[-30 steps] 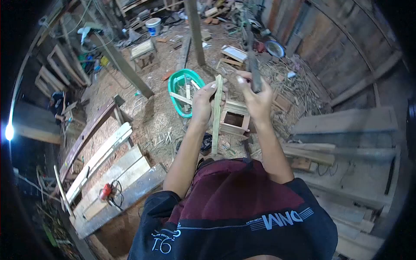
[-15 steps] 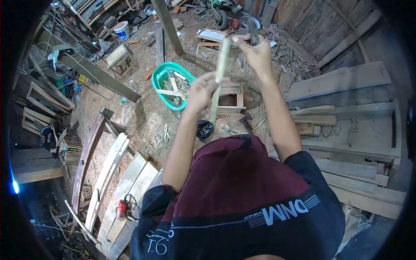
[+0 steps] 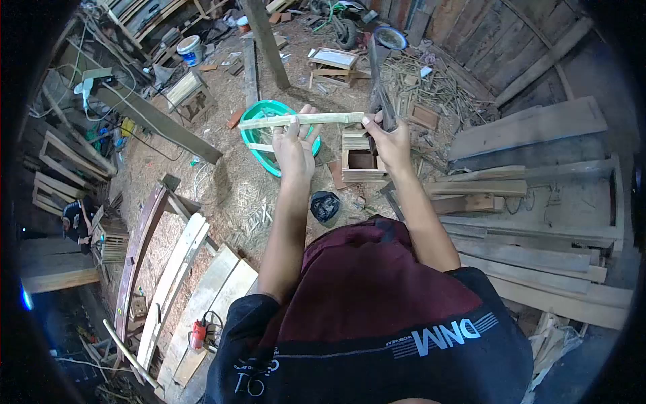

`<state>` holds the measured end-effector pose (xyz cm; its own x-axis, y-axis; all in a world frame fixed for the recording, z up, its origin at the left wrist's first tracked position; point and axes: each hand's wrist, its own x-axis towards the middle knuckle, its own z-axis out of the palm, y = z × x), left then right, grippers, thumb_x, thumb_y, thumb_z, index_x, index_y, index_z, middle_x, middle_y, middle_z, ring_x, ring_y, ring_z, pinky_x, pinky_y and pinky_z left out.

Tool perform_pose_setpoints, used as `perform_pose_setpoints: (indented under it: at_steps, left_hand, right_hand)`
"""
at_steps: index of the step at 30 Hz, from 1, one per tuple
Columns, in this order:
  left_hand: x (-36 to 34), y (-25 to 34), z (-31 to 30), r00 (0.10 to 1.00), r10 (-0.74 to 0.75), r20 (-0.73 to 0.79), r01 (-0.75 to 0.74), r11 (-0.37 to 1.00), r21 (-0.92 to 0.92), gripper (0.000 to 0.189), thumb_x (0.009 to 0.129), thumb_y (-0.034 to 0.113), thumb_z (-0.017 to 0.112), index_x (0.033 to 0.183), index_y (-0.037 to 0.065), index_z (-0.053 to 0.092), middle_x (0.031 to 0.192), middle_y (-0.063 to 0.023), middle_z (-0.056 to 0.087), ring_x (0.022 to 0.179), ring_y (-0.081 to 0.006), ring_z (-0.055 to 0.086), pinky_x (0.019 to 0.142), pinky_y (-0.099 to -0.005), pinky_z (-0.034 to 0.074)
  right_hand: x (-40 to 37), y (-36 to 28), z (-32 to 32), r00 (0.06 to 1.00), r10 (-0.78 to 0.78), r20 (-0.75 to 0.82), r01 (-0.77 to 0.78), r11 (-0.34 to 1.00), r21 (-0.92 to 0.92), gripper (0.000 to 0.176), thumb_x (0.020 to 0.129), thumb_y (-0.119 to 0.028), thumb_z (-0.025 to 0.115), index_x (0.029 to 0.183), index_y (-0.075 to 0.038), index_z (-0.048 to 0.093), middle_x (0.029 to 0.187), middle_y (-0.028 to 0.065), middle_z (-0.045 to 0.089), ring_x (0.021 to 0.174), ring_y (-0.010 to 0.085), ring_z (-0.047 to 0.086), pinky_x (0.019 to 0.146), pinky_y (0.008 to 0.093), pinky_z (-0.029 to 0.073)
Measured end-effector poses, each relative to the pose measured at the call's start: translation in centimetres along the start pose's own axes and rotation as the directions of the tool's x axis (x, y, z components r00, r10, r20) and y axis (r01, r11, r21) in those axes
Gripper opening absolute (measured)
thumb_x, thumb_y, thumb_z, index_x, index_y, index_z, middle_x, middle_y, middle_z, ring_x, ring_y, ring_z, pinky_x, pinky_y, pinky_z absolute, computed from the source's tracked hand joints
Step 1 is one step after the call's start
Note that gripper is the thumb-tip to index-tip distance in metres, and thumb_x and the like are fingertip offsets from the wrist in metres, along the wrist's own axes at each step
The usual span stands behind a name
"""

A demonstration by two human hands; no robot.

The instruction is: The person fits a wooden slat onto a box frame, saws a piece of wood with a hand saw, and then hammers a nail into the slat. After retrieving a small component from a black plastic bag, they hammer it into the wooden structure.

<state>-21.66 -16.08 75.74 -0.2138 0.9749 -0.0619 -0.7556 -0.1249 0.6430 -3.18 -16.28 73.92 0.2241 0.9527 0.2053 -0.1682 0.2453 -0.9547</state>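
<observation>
A pale wooden strip [image 3: 336, 118] lies level across both hands, in front of me. My left hand [image 3: 294, 156] holds it near its left part, thumb on the near face and fingers behind. My right hand [image 3: 396, 147] pinches the strip's right end. A long, dark, blade-like tool [image 3: 377, 77] points away from me out of that same hand; its handle is hidden. Behind the strip and left hand stands a green basin [image 3: 246, 147] with wood pieces in it. Below the right end, a small open wooden box [image 3: 364, 176] rests on the floor.
A black plastic bag [image 3: 324, 206] lies nearer me. Wooden boards [image 3: 494, 187] are stacked at right. A red power tool [image 3: 198, 334] sits on planks at left. Posts [image 3: 265, 44] rise from the shavings-covered floor. Another person [image 3: 77, 219] is at far left.
The wooden strip has turned from near upright to level. My right hand has come down and nearer, with the dark tool, and my left hand has shifted slightly left.
</observation>
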Motion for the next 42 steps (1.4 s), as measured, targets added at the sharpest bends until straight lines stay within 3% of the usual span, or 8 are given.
perform_pose_setpoints:
  at_steps: [7, 10, 12, 15, 26, 30, 40, 42]
  left_hand:
    - [-0.4, -1.6, -3.4, 0.942, -0.334, -0.01, 0.245, 0.67, 0.701, 0.026, 0.101, 0.023, 0.056, 0.1, -0.003, 0.062, 0.098, -0.0148, 0.07, 0.089, -0.0222, 0.069, 0.075, -0.0317, 0.057]
    - [-2.2, -3.6, -3.0, 0.965, 0.101, 0.244, -0.263, 0.455, 0.851, 0.019, 0.094, 0.016, 0.065, 0.101, -0.002, 0.066, 0.088, -0.0109, 0.072, 0.082, -0.0231, 0.069, 0.074, -0.0327, 0.054]
    - [-2.2, -4.7, -2.8, 0.758, 0.292, 0.584, -0.633, 0.113, 0.766, 0.028, 0.088, 0.012, 0.07, 0.113, 0.001, 0.065, 0.103, -0.0172, 0.07, 0.093, -0.0294, 0.068, 0.081, -0.0386, 0.052]
    - [-1.5, -9.3, -4.2, 0.738, 0.01, 0.675, -0.666, 0.175, 0.725, 0.032, 0.088, 0.01, 0.068, 0.118, 0.001, 0.063, 0.108, -0.0217, 0.066, 0.098, -0.0362, 0.064, 0.086, -0.0417, 0.05]
    - [-5.7, -30.6, -20.5, 0.909, -0.404, 0.105, -0.151, -0.083, 0.985, 0.032, 0.093, 0.02, 0.06, 0.125, 0.015, 0.061, 0.104, -0.0206, 0.064, 0.092, -0.0414, 0.064, 0.077, -0.0473, 0.052]
    - [-5.1, -41.2, -30.1, 0.84, -0.521, 0.152, -0.256, -0.135, 0.957, 0.032, 0.091, 0.024, 0.062, 0.121, 0.014, 0.063, 0.097, -0.0182, 0.064, 0.088, -0.0392, 0.065, 0.071, -0.0488, 0.053]
    - [0.7, -60.8, -45.1, 0.574, -0.689, 0.443, -0.597, 0.019, 0.802, 0.029, 0.098, 0.033, 0.053, 0.118, 0.014, 0.06, 0.096, -0.0163, 0.067, 0.082, -0.0389, 0.067, 0.07, -0.0502, 0.055]
    - [3.4, -63.9, -46.7, 0.507, -0.769, 0.389, -0.637, -0.031, 0.77, 0.029, 0.097, 0.031, 0.056, 0.12, 0.014, 0.061, 0.101, -0.0158, 0.067, 0.083, -0.04, 0.067, 0.073, -0.0486, 0.054]
  right_hand:
    - [0.8, 1.4, -3.0, 0.998, -0.019, -0.063, 0.014, 0.997, -0.07, 0.02, 0.086, -0.003, 0.072, 0.088, -0.006, 0.053, 0.079, 0.0054, 0.067, 0.07, 0.0106, 0.064, 0.064, 0.026, 0.051]
    - [0.3, 0.9, -4.0, 0.999, 0.051, -0.018, -0.052, 0.993, -0.104, 0.022, 0.085, -0.007, 0.074, 0.087, -0.007, 0.052, 0.077, 0.0026, 0.064, 0.066, 0.0099, 0.059, 0.064, 0.0283, 0.05]
    - [0.1, 2.9, -5.2, 1.0, 0.015, -0.024, -0.021, 0.959, -0.284, 0.02, 0.085, -0.007, 0.074, 0.087, -0.006, 0.054, 0.077, 0.0026, 0.063, 0.067, 0.0105, 0.058, 0.064, 0.0294, 0.049]
    - [-0.9, 5.0, -6.0, 0.995, 0.099, -0.009, -0.096, 0.944, -0.315, 0.017, 0.084, -0.01, 0.074, 0.087, -0.004, 0.059, 0.074, 0.0011, 0.061, 0.068, 0.0114, 0.057, 0.064, 0.03, 0.048]
    - [-9.7, 29.2, -20.1, 0.948, 0.305, -0.093, -0.275, 0.636, -0.721, 0.036, 0.096, -0.032, 0.061, 0.101, 0.003, 0.055, 0.092, 0.0239, 0.062, 0.086, 0.0405, 0.062, 0.073, 0.0459, 0.047]
    - [-16.1, 46.7, -30.1, 0.868, 0.476, -0.139, -0.412, 0.537, -0.736, 0.059, 0.099, -0.037, 0.051, 0.132, 0.012, 0.046, 0.119, 0.0376, 0.056, 0.114, 0.0495, 0.055, 0.101, 0.053, 0.039]
    - [-12.7, 72.3, -42.6, 0.706, 0.661, -0.254, -0.475, 0.176, -0.862, 0.051, 0.095, -0.037, 0.054, 0.113, 0.01, 0.058, 0.104, 0.0347, 0.063, 0.1, 0.0515, 0.06, 0.09, 0.0568, 0.046]
    - [-11.9, 75.9, -43.9, 0.834, 0.534, -0.14, -0.26, 0.156, -0.953, 0.056, 0.095, -0.042, 0.053, 0.111, 0.011, 0.057, 0.098, 0.0346, 0.064, 0.095, 0.0505, 0.062, 0.084, 0.0566, 0.048]
